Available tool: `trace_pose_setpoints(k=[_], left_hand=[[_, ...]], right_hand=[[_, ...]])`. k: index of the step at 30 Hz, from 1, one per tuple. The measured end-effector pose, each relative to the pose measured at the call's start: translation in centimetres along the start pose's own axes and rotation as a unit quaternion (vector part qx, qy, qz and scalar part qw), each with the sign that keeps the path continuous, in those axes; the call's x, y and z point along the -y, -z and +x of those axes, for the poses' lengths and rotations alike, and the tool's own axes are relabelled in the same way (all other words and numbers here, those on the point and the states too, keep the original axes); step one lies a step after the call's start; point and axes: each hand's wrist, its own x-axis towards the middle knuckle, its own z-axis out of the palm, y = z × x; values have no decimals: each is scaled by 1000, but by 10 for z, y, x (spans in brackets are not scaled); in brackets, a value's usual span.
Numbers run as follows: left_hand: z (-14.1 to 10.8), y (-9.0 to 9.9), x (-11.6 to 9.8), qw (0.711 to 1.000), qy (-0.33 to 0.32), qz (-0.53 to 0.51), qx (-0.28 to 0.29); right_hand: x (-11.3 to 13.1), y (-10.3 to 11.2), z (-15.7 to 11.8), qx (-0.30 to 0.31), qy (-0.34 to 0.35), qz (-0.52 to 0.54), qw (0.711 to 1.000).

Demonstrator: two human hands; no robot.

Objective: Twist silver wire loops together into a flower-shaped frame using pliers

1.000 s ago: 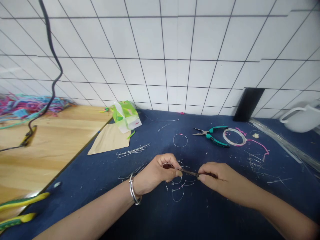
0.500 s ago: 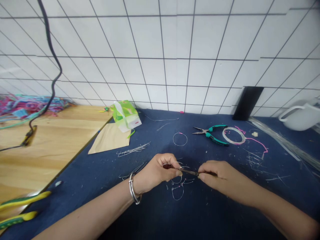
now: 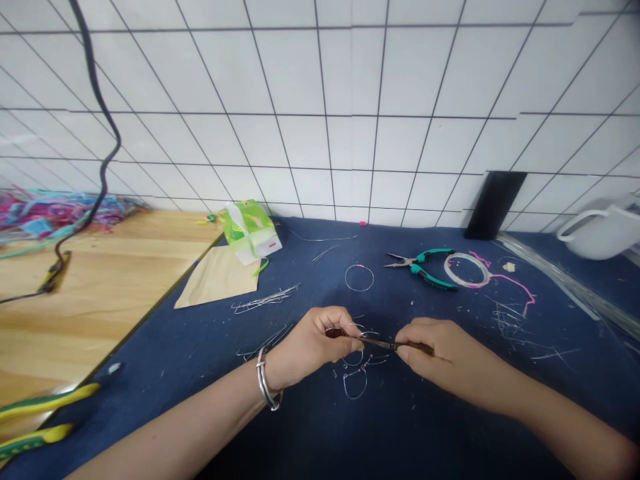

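My left hand (image 3: 327, 335) pinches a thin wire loop above the blue mat, with a silver bangle at the wrist. My right hand (image 3: 435, 343) is closed round a slim tool with a dark brown handle (image 3: 417, 347). Its thin metal tip reaches to my left fingertips, where the exact contact is too small to tell. Just below the fingers, a small wire loop with pink bits (image 3: 355, 385) lies on the mat. Farther back rests a round wire ring with a pink piece (image 3: 359, 278).
Teal-handled pliers (image 3: 420, 268) and a white coil (image 3: 467, 270) lie behind my right hand. Wire pieces (image 3: 265, 299) are at the left, near a beige sheet (image 3: 217, 277) and a green packet (image 3: 250, 227). Yellow-green handles (image 3: 45, 401) sit at the left edge.
My right fingers have shifted slightly on the tool, and more of its brown handle shows. My left hand keeps its pinch. The whole view has moved very slightly.
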Motion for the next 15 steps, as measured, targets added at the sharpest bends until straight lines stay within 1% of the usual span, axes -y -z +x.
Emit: trace_pose_setpoints(k=[4, 15], left_hand=[[0, 0, -1, 1000, -3, 5, -7], [1, 0, 0, 999, -21, 29, -14]], right_hand=[[-1, -1, 0, -15, 10, -23, 1000], [1, -1, -1, -22, 24, -29, 999]])
